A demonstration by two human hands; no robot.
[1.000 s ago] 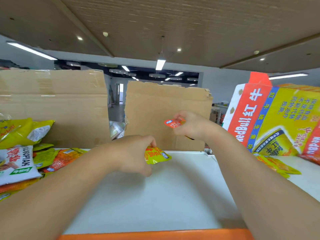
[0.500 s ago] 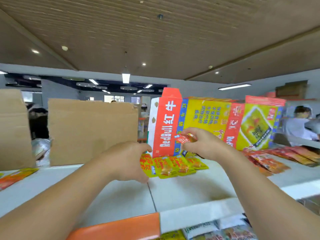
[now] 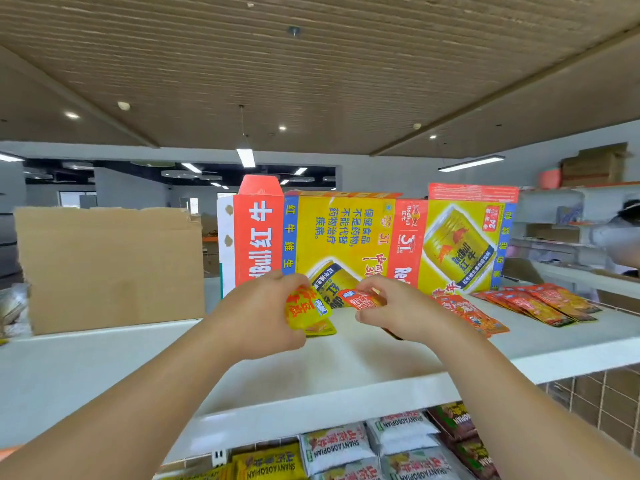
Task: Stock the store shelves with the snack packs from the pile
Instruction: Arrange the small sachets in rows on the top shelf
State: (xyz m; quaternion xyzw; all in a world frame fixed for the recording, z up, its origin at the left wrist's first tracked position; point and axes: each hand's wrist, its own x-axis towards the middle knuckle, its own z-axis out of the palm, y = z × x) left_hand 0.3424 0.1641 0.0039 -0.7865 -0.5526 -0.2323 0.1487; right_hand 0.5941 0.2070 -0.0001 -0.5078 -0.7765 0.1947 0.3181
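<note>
Yellow snack pack (image 3: pixel 306 311) first, says my colleague: where does it sit?

I answer: in the left hand (image 3: pixel 256 317), fingers curled round its upper part. Its lower edge is down at the white shelf top (image 3: pixel 104 368), just in front of the Red Bull carton (image 3: pixel 346 237). Whether it touches the board, I cannot tell.

And the right hand (image 3: pixel 398 313)?

Pinching a small red snack pack (image 3: pixel 360 299) between thumb and fingertips, just right of the yellow one and held above the board.

Step in hand?

Placing, in my judgement. Both packs are at the shelf and neither is released. A row of red packs (image 3: pixel 540 303) lies further right.

Next move?

Probably lay the yellow pack flat and let go. The red one would then go right to join its own row, set well back from the near edge so it cannot slide off.
</note>
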